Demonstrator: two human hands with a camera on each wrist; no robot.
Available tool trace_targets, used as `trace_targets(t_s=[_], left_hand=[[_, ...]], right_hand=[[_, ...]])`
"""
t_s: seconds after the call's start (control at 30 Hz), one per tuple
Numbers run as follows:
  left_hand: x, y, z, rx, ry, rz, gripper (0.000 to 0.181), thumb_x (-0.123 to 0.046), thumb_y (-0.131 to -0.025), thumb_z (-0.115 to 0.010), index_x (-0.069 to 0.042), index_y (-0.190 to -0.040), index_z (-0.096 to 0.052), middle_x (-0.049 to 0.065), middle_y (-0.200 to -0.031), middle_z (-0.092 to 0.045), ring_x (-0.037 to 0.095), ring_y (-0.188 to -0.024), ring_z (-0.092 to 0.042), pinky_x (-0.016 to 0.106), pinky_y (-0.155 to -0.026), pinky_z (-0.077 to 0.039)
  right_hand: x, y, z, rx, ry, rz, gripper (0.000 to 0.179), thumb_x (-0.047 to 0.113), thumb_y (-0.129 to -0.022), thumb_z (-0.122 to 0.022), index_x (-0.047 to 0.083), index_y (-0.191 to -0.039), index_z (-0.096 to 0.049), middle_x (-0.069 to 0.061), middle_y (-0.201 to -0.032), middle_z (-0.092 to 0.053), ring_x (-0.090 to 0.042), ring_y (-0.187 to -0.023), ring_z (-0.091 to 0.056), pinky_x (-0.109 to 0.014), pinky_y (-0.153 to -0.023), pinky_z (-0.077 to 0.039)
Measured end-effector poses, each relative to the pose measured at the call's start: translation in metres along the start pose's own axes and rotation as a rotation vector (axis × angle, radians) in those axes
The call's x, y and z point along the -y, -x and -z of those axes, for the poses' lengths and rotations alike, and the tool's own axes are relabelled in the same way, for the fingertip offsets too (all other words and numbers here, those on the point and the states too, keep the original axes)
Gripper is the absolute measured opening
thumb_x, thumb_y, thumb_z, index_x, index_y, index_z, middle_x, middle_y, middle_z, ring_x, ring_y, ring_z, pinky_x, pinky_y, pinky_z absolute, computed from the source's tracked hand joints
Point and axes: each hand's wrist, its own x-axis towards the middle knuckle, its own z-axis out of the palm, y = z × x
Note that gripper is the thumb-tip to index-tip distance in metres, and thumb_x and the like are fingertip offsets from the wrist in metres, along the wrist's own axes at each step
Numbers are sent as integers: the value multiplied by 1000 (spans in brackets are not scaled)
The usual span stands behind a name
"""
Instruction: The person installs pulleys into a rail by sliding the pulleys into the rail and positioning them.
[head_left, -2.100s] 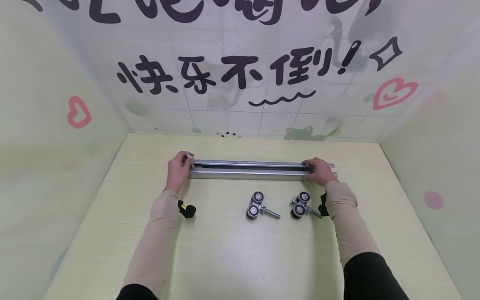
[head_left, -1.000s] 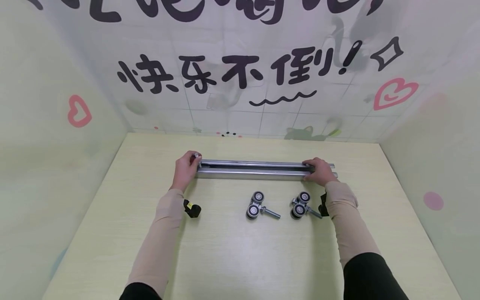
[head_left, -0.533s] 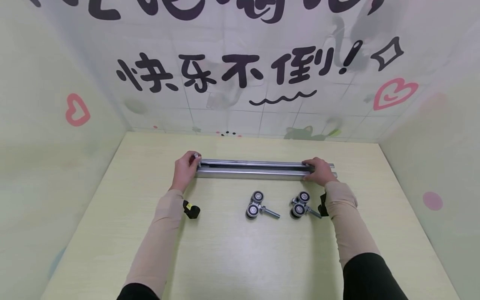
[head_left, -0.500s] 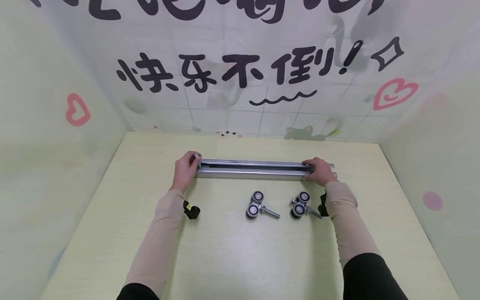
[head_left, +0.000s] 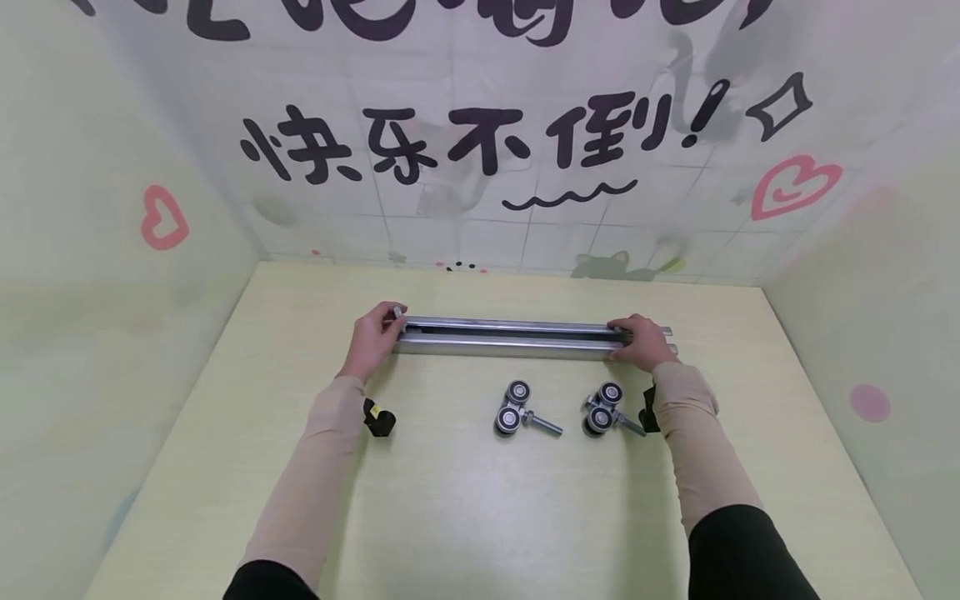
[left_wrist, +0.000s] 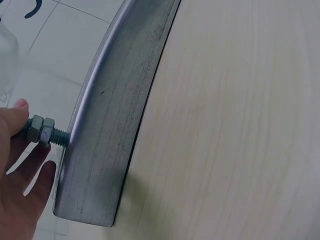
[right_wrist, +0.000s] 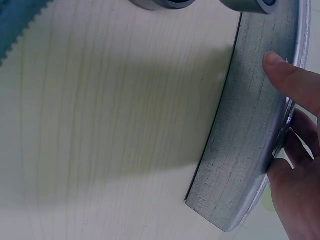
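Note:
A long silver metal rail (head_left: 510, 342) with a slot along its top lies across the table toward the back. At its left end my left hand (head_left: 369, 343) pinches a threaded bolt (left_wrist: 46, 131) carrying nuts, which sticks up from the slot; whatever it joins inside the rail is hidden. My right hand (head_left: 643, 343) grips the rail near its right end, thumb on the near side wall and fingers over the slot. Two roller trolleys with threaded bolts lie in front of the rail: one near the middle (head_left: 509, 419), the other (head_left: 600, 419) beside my right wrist.
The pale wooden table (head_left: 480, 517) is bounded by a printed white back curtain (head_left: 420, 237) and pale side panels. Small black cameras sit on the left wrist (head_left: 380, 419) and right wrist (head_left: 650, 410).
My left hand has moved a little to the right along the rail with the bolt, mostly between the first two frames. My right hand, the rail and both loose trolleys have stayed in place.

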Motion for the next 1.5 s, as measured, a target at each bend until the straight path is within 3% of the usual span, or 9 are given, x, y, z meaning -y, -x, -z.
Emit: trace_targets(t_s=[0.2,0.4,0.6,0.8,1.03,1.17,1.5], left_hand=[[2,-3,13,90,-62,-4,38,-11,-87,-60,0,-123,-52,22,-122,-54,33,-102,-55,43,-82,-47],[1,-11,29,206,-183,-10,51,-13,-82,-67,0,-128,-48,21,-133,-45,35,-119,-42,49,-101,-32],[3,-17,34,303,-270,10,60,-16,-78,-72,2,-129,-46,22,-133,-44,38,-126,-34,49,-104,-29],[3,-20,33,325,-277,16,66,-15,-74,-75,3,-129,-45,22,-130,-47,36,-124,-38,48,-103,-31],[3,-20,31,343,-258,51,70,-17,-72,-77,3,-130,-44,21,-120,-55,30,-104,-53,45,-95,-40],[5,-19,30,336,-250,55,69,-18,-72,-77,4,-129,-45,21,-121,-54,33,-110,-51,46,-97,-38],[6,-15,27,310,-289,23,40,-18,-73,-76,1,-104,-61,16,-103,-62,28,-92,-55,42,-85,-45]], right_hand=[[2,2,1,10,-10,-14,57,5,-69,-74,-5,-120,-53,-28,-111,-53,-44,-102,-48,-54,-90,-38],[3,3,1,13,-9,-10,57,5,-70,-74,-5,-121,-52,-28,-112,-52,-45,-104,-47,-55,-91,-37],[3,3,1,13,-8,-4,57,5,-69,-74,-5,-121,-52,-28,-111,-52,-44,-102,-48,-54,-89,-38],[3,3,1,11,-12,-4,57,5,-68,-74,-5,-120,-53,-28,-110,-53,-44,-101,-49,-54,-88,-39],[2,2,1,7,-14,-6,58,5,-67,-75,-5,-120,-53,-28,-109,-53,-44,-99,-49,-53,-87,-40],[4,2,1,11,-11,-11,59,5,-67,-75,-5,-121,-53,-27,-108,-53,-43,-99,-49,-53,-86,-40],[3,2,1,9,10,-6,57,6,-69,-74,-4,-120,-53,-28,-109,-53,-45,-102,-49,-54,-88,-39]])
